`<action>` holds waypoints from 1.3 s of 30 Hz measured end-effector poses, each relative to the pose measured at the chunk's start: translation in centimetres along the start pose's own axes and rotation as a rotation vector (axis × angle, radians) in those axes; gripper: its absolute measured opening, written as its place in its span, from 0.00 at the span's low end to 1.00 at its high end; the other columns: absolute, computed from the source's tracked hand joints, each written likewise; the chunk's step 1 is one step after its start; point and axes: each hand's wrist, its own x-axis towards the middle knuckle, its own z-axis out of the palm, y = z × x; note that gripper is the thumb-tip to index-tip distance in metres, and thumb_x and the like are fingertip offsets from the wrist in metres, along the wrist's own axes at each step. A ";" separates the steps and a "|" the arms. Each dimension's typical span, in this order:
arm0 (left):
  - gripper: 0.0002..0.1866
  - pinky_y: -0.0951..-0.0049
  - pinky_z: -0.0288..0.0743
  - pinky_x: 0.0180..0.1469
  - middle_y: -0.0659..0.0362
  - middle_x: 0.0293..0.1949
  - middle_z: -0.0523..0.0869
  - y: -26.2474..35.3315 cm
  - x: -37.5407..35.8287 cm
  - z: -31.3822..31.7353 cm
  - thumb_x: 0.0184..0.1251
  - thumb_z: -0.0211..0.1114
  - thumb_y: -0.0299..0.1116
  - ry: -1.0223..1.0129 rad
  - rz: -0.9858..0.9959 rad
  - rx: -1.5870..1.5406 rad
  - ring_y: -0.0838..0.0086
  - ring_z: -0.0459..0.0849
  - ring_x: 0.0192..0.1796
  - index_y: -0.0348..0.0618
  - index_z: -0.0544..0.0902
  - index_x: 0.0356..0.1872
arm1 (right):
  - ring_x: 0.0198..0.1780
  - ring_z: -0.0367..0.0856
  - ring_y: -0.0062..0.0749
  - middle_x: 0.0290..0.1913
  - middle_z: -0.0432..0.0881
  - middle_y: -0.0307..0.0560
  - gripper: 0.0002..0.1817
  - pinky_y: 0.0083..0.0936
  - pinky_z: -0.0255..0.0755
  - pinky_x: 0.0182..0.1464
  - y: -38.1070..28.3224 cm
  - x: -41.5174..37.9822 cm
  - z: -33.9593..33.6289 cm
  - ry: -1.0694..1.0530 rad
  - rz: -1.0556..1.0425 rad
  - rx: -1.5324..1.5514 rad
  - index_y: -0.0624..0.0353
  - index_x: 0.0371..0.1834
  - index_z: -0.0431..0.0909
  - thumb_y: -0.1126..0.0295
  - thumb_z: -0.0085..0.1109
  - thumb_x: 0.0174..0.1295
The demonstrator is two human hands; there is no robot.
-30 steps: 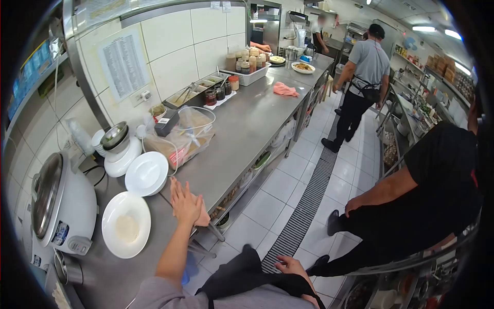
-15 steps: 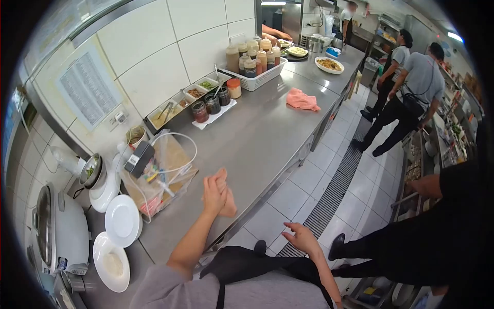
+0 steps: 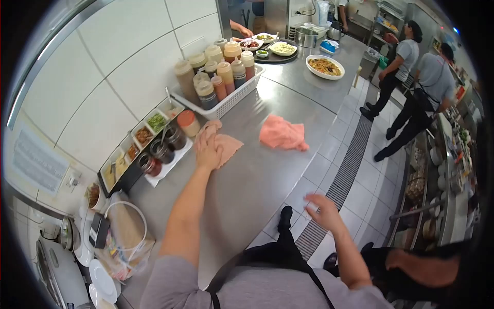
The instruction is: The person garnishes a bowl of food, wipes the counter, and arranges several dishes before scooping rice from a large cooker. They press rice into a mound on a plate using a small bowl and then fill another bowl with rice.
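My left hand (image 3: 208,153) presses down on a light pinkish-beige cloth (image 3: 229,146) on the steel counter (image 3: 226,206), just right of the jars. Its fingers lie stretched over the cloth. Out over the floor at the counter's right side, my right hand (image 3: 323,211) holds nothing, with its fingers apart. A crumpled coral cloth (image 3: 284,134) rests on the counter to the right of the beige one. Beside my left hand are a red-lidded jar (image 3: 188,122) and several dark jars (image 3: 162,152) on white paper.
Behind the jars stand a topping tray (image 3: 143,135) and a white basket (image 3: 226,106) of sauce bottles. A noodle plate (image 3: 325,67) and a round dark tray (image 3: 278,58) are farther back. Co-workers (image 3: 401,59) stand at right; a co-worker's arm (image 3: 424,268) is near my right side.
My left hand has moved forward along the counter with the beige cloth, up to the jars. The view has shifted forward with my body. My right hand stays raised with fingers apart.
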 end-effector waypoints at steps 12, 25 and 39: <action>0.19 0.55 0.63 0.55 0.50 0.48 0.74 4.8 3.1 -1.3 0.50 0.59 0.41 -0.087 -0.454 0.188 0.53 0.69 0.52 0.44 0.77 0.43 | 0.67 0.48 0.55 0.66 0.54 0.54 0.26 0.47 0.43 0.66 11.1 37.0 6.1 -0.317 -0.389 -0.316 0.52 0.60 0.62 0.55 0.45 0.59; 0.21 0.57 0.67 0.48 0.52 0.42 0.78 7.2 -20.9 -12.3 0.42 0.66 0.42 0.015 -1.112 0.463 0.55 0.73 0.47 0.44 0.79 0.40 | 0.58 0.57 0.64 0.59 0.60 0.63 0.28 0.50 0.53 0.58 14.4 35.4 7.7 0.074 -0.398 -0.225 0.62 0.56 0.63 0.66 0.54 0.49; 0.35 0.59 0.56 0.63 0.45 0.62 0.60 8.6 16.4 -24.6 0.53 0.63 0.41 0.370 -0.039 0.434 0.51 0.60 0.63 0.35 0.60 0.60 | 0.56 0.65 0.54 0.57 0.66 0.54 0.21 0.44 0.62 0.53 2.1 21.9 11.0 -0.412 -1.072 0.146 0.50 0.50 0.70 0.58 0.54 0.52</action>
